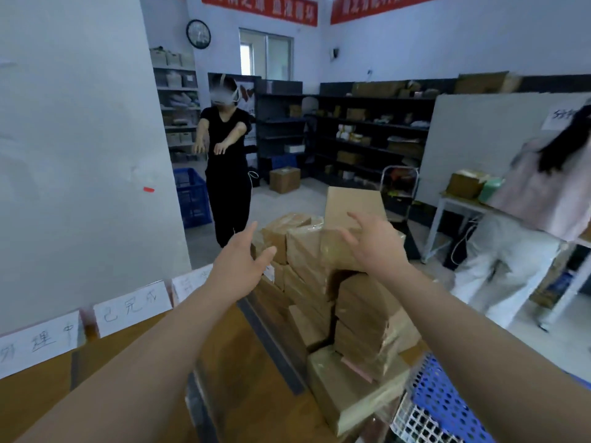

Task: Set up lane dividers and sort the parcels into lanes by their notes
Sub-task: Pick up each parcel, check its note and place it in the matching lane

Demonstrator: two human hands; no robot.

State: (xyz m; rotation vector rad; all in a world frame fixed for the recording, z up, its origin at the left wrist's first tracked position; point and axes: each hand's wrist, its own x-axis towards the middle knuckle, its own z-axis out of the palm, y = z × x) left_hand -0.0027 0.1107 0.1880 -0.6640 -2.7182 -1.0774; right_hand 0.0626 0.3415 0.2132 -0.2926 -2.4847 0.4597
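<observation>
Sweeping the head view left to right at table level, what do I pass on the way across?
Handwritten paper labels → left hand → right hand → blue perforated crate. The parcel stack spans the width of both hands, so it is left out.

Probably parcel depot: stocked shelves (367, 124), stacked cartons (303, 247) (red banners (262, 9) overhead)

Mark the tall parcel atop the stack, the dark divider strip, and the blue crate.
tall parcel (351, 203): head view, its bare upper face.
dark divider strip (271, 343): head view, middle of its length.
blue crate (447, 396): head view, its perforated wall.
</observation>
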